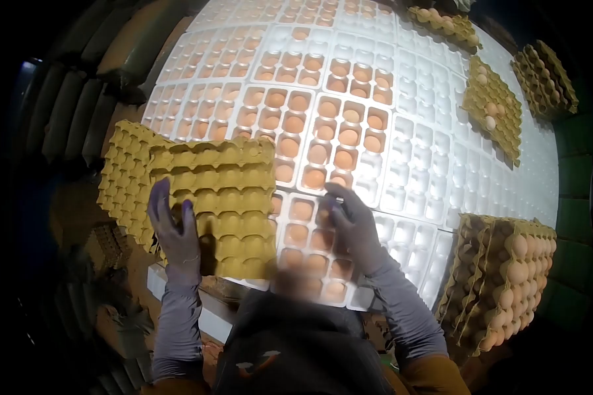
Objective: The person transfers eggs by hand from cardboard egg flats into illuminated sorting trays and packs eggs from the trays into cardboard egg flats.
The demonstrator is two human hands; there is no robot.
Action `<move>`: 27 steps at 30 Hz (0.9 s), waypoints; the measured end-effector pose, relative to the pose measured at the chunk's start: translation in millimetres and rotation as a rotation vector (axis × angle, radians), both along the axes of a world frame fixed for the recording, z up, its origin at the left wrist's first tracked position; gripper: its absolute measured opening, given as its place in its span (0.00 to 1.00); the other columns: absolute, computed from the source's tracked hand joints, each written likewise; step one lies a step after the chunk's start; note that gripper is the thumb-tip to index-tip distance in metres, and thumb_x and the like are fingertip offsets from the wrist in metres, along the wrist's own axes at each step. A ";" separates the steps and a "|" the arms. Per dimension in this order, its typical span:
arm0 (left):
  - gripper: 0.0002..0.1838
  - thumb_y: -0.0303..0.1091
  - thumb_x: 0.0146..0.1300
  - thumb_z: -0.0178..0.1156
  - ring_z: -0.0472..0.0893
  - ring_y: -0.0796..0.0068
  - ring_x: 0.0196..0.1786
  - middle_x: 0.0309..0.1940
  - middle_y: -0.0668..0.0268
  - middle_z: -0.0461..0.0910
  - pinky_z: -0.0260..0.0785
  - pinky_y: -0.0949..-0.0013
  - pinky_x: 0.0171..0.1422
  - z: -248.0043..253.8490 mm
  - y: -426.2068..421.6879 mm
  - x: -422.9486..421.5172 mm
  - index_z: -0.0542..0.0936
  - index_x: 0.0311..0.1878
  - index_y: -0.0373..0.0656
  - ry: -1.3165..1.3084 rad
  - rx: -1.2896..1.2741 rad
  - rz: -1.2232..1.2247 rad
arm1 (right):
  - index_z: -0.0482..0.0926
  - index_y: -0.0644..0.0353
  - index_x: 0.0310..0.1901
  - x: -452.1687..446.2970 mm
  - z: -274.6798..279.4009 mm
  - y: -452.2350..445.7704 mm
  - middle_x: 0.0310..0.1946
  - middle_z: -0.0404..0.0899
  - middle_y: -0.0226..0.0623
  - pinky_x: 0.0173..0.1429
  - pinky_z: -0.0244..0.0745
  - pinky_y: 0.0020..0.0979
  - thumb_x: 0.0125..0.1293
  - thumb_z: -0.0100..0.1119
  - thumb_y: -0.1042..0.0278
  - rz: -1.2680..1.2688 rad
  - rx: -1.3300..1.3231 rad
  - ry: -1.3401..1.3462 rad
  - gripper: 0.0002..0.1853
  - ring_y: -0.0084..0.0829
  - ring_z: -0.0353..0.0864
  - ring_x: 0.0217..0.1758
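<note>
The room is dark around its edges, with dark, puffy bundles (72, 118) piled up at ten o'clock. In the bright light is a big spread of shiny white plastic trays (418, 155) with little square cups. Round, light-brown eggs (344, 159) sit in the cups in the middle and up toward eleven o'clock.

At nine o'clock lies a bumpy yellow egg tray (237, 197), partly over the white trays. The left hand (174, 227) is over this yellow tray. Its grip is wide, with bent fingers and the thumb apart. I can't tell if the fingertips touch the tray.

The right hand (354, 227) is near the middle, toward four o'clock, just beside some eggs in the white cups. Its finger and thumb are near each other, but I can't tell if its grip is pinching something. Both arms wear long grey sleeves (178, 322).

A tall stack of yellow trays full of brown eggs (507, 283) stands at four o'clock. At two o'clock, a flat yellow tray with a few eggs (501, 135) lies near another yellow stack (547, 79). Dark clothing (303, 349) shows at six o'clock.
</note>
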State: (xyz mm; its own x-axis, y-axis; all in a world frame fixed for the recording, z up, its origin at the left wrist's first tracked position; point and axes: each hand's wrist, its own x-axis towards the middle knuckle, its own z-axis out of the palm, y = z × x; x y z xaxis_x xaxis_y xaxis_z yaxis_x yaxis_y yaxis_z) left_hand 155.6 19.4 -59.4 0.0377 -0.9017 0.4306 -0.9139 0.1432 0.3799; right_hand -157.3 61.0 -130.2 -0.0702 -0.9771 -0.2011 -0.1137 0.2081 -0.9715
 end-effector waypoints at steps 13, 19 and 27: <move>0.31 0.22 0.57 0.70 0.67 0.56 0.73 0.70 0.48 0.65 0.64 0.59 0.75 12.0 71.8 149.9 0.70 0.64 0.39 0.603 0.250 -0.016 | 0.70 0.63 0.71 131.6 41.6 47.3 0.48 0.79 0.29 0.42 0.71 0.20 0.67 0.58 0.81 -0.137 0.103 -0.227 0.30 0.14 0.72 0.35; 0.37 0.28 0.71 0.60 0.60 0.58 0.78 0.79 0.53 0.57 0.58 0.57 0.79 62.8 56.0 194.6 0.54 0.79 0.40 1.054 -0.017 0.166 | 0.68 0.58 0.73 213.9 132.7 -31.9 0.68 0.71 0.42 0.71 0.69 0.35 0.68 0.64 0.76 0.000 -0.570 0.271 0.32 0.35 0.72 0.71; 0.42 0.26 0.73 0.59 0.52 0.64 0.82 0.84 0.56 0.46 0.47 0.61 0.83 -72.4 18.0 236.5 0.47 0.82 0.38 1.168 -0.039 0.468 | 0.67 0.57 0.73 234.2 104.5 9.5 0.70 0.69 0.43 0.73 0.68 0.40 0.67 0.65 0.73 -0.017 -0.362 0.358 0.32 0.40 0.69 0.73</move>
